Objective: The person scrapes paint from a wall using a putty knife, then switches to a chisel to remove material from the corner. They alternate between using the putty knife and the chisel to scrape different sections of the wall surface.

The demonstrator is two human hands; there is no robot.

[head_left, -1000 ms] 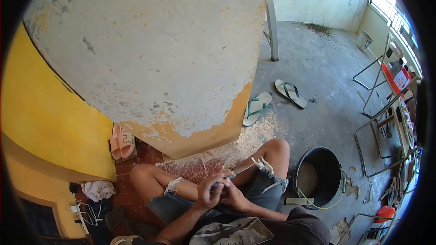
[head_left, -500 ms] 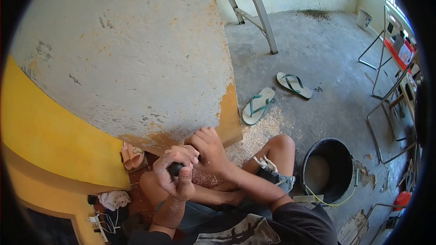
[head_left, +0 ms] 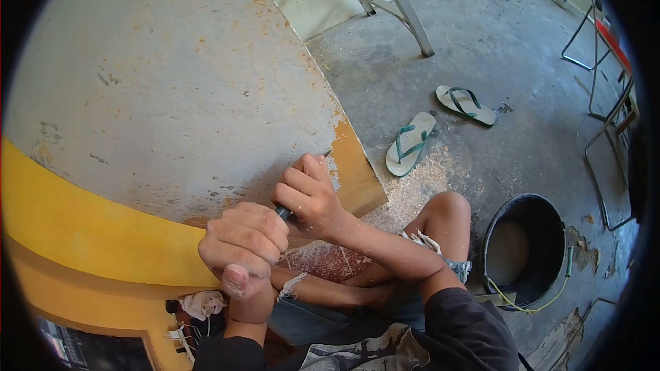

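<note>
Both of my hands are closed on a dark-handled tool (head_left: pixel 283 212) at the lower part of a grey, scraped wall face (head_left: pixel 206 110). My left hand (head_left: pixel 245 244) wraps round one end of the handle, with the thumb folded in front. My right hand (head_left: pixel 308 196) grips further up, close to the wall's orange lower corner (head_left: pixel 357 172). A small dark tip shows just beyond its knuckles, against the wall; the rest of the tool is hidden by my fingers.
A black bucket (head_left: pixel 524 251) stands to the right of my bent knee. Green-strapped slippers (head_left: pixel 410 144) and pale shavings (head_left: pixel 440 178) lie on the concrete floor. A ladder (head_left: pixel 399 10) stands behind; folding chairs (head_left: pixel 595 62) are at the right, a power strip (head_left: pixel 182 340) lower left.
My left hand has turned over, so its knuckles now show and the handle's end is covered. My right hand sits nearer the orange corner. The view has shifted and tilted.
</note>
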